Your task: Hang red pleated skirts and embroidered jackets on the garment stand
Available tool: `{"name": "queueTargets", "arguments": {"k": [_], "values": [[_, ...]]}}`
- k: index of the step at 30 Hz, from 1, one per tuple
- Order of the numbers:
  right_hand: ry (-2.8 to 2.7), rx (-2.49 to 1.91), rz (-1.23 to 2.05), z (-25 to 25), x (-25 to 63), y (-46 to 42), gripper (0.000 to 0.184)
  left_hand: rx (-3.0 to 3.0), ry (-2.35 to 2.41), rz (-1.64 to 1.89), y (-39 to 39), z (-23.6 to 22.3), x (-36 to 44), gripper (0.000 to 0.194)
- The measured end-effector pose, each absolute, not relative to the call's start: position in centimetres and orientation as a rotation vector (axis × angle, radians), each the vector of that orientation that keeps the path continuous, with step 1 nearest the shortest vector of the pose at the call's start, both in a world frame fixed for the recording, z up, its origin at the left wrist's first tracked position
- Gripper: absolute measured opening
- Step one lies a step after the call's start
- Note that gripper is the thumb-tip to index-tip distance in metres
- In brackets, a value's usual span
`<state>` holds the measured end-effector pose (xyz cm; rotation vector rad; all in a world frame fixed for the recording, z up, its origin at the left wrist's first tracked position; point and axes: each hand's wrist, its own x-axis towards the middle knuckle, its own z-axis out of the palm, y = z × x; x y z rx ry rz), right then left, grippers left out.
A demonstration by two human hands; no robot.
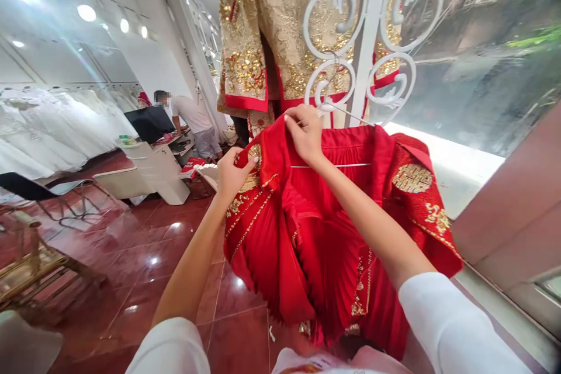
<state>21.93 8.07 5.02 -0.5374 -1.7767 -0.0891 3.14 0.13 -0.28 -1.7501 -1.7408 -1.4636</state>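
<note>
A red pleated skirt (333,239) with gold embroidery hangs in front of me, its waistband at the top. It hangs on a thin wire hanger (350,114), whose hook is at the white scrollwork. My left hand (236,172) grips the skirt's left outer side, with the thumb beside a round gold emblem (254,155). Higher up, my right hand (304,131) pinches the left end of the waistband, fingers folded over its top edge. A second gold emblem (412,177) shows on the skirt's right side.
Behind the skirt hangs a gold sequined garment (289,29) with red hems, next to a white scroll stand (372,17). A window (473,82) is on the right. At left are a desk (153,166), white gowns (56,123), a chair (56,187) and a bending person (190,114).
</note>
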Motion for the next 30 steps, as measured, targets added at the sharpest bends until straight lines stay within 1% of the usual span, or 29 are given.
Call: {"name": "queueTargets", "arguments": {"k": [2,4,6,8,10,12,13,15,16,17,19,21,22,24,26,28,30], "values": [[-1.92,-0.446,-0.183,4.8,22.8,8.4,0.026,-1.931,-1.856,-1.364,1.1,-1.6,2.3,0.028],[-2.051,-0.387,-0.293,4.7,24.4,8.1,0.026,-2.073,-1.894,-1.337,1.9,-2.3,1.5,0.031],[-2.085,-0.446,-0.4,4.4,26.5,6.7,0.031,-2.046,-1.798,-1.423,2.0,-2.2,1.8,0.037],[-1.984,-0.647,-0.49,3.8,29.0,4.5,0.035,-1.835,-1.59,-1.532,1.2,-1.4,3.7,0.039],[-1.781,-0.929,-0.542,2.7,31.6,2.1,0.037,-1.666,-1.373,-1.514,-0.2,-0.4,7.4,0.032],[-1.589,-1.177,-0.563,1.3,34.2,0.4,0.041,-1.845,-1.232,-1.297,-1.2,0.3,12.4,0.018],[-1.527,-1.264,-0.573,0.5,35.4,0.0,0.045,-2.003,-1.188,-1.161,-1.3,0.4,15.1,0.016],[-1.473,-1.358,-0.606,-0.7,38.0,-0.2,0.053,-2.208,-1.115,-0.986,-0.7,0.3,20.1,0.023],[-1.475,-1.374,-0.62,-1.1,39.3,0.0,0.053,-2.266,-1.095,-0.956,0.0,0.1,22.1,0.026],[-1.493,-1.376,-0.626,-1.4,40.5,0.3,0.05,-2.302,-1.104,-0.937,0.8,-0.2,23.8,0.028],[-1.559,-1.374,-0.611,-1.7,42.8,0.9,0.037,-2.329,-1.185,-0.894,2.5,-1.0,25.9,0.029],[-1.641,-1.405,-0.578,-1.8,44.6,1.3,0.023,-2.321,-1.29,-0.822,3.8,-1.7,26.7,0.027],[-1.679,-1.426,-0.557,-1.8,45.2,1.4,0.02,-2.312,-1.324,-0.792,4.2,-2.0,26.8,0.027],[-1.718,-1.445,-0.486,-1.8,46.0,1.4,0.02,-2.291,-1.347,-0.768,4.5,-2.5,26.6,0.027],[-1.696,-1.397,-0.343,-1.1,46.5,1.3,0.02,-2.265,-1.346,-0.779,4.5,-2.7,26.5,0.026],[-1.659,-1.314,-0.06,0.3,47.1,1.3,0.017,-2.248,-1.351,-0.788,4.3,-2.8,26.5,0.026],[-1.636,-1.212,0.355,2.4,48.0,1.7,0.016,-2.243,-1.369,-0.8,4.2,-2.8,26.7,0.026]]}}
